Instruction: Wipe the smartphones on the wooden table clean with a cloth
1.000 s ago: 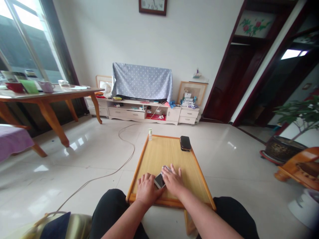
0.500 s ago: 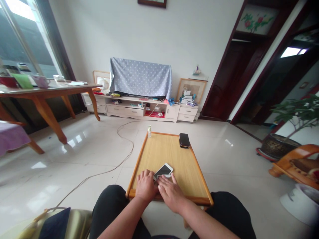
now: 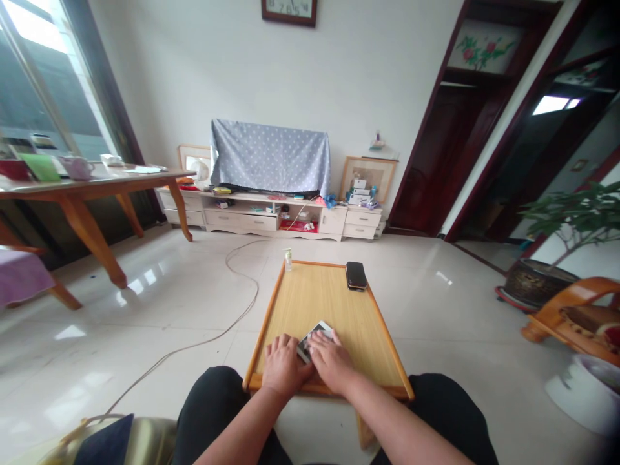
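A white smartphone [image 3: 321, 325] with a dark screen lies at a slant on the small wooden table [image 3: 314, 294], near its front edge. My left hand [image 3: 281, 363] rests on the tabletop at the phone's left end, fingers bent and thumb along the near side, steadying it. Across the screen lies my right hand [image 3: 331, 359], its fingers stretched out and flat, covering much of the phone. Something pale shows by the right fingertips; I cannot tell whether it is separate from the phone.
A pump bottle [image 3: 288, 259] stands at the table's far left corner, and a black case [image 3: 356, 276] lies at the far right. A cable [image 3: 242, 313] runs over the floor on the left. My knees flank the table. A potted plant [image 3: 540, 281] stands to the right.
My right hand has slid up over the phone's screen and now covers more of it. The left hand keeps its place at the phone's left end. The view has tilted up slightly.
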Tool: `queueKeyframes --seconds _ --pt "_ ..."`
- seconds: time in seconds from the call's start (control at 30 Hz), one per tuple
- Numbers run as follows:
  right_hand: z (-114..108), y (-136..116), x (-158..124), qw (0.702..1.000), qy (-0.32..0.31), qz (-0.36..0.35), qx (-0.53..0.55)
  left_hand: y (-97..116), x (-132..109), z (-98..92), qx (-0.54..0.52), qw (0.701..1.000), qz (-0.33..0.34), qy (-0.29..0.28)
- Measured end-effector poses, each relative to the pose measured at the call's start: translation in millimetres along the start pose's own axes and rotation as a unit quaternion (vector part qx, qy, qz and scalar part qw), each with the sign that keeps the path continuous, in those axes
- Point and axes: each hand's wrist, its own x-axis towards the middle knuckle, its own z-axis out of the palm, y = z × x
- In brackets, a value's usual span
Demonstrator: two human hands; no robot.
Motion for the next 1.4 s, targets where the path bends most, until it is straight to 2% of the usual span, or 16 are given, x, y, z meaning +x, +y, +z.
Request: queueKeyframes --seconds 0.1,0.17,0.27,0.3,0.5,0.6,0.67,0.73,0.8,0.9,1.03,1.17,1.23,1.3,1.33,1.4 --pt "-6 10 13 0.996 0.026 0.086 -0.024 2 0 -1.4 -0.003 1.0 0.005 0.01" --pt "-1 7 14 0.998 0.023 0.057 -0.02 2 0 -1.7 -0.004 1.0 0.004 0.011" --pt "10 -3 11 0.999 0.0 -0.039 0.003 3 0 -2.9 0.004 1.0 -0.007 -0.004" --pt "11 -4 12 0.999 -0.006 -0.05 0.008 3 -1 -3.5 0.007 1.0 -0.01 -0.009" --pt "-5 19 26 0.995 0.032 0.097 -0.02 7 -3 -3.0 0.01 1.0 0.008 0.014" --pt "3 16 12 0.992 0.063 0.106 -0.024 7 -3 -0.9 0.005 1.0 0.006 0.03" --pt "13 7 -4 0.997 0.061 0.053 -0.002 6 -3 -0.9 0.001 1.0 0.002 0.029" --pt "21 1 -20 0.996 0.062 0.027 0.05 6 -4 -2.6 0.001 1.0 0.0 0.016" --pt "24 1 -30 0.987 0.086 0.033 0.128 6 -5 -5.1 0.003 1.0 -0.003 0.007" --pt "22 8 -34 0.944 0.164 0.096 0.27 8 -6 -9.1 0.0 1.0 -0.008 0.013" --pt "21 12 -25 0.847 0.226 0.185 0.445 13 -5 -15.8 -0.013 0.999 -0.042 0.012" --pt "24 0 -15 0.721 0.195 0.232 0.623 24 -3 -23.2 -0.012 0.997 -0.071 -0.016" --pt "24 -6 -12 0.677 0.168 0.24 0.676 30 -5 -26.2 -0.006 0.997 -0.077 -0.025" --pt "23 -9 -12 0.664 0.159 0.239 0.691 34 -7 -29.1 -0.013 0.996 -0.087 -0.029" --pt "21 -11 -13 0.671 0.161 0.232 0.686 35 -8 -30.4 -0.025 0.995 -0.096 -0.031" --pt "14 -13 -15 0.728 0.18 0.203 0.629 34 -10 -32.7 -0.058 0.991 -0.111 -0.045"
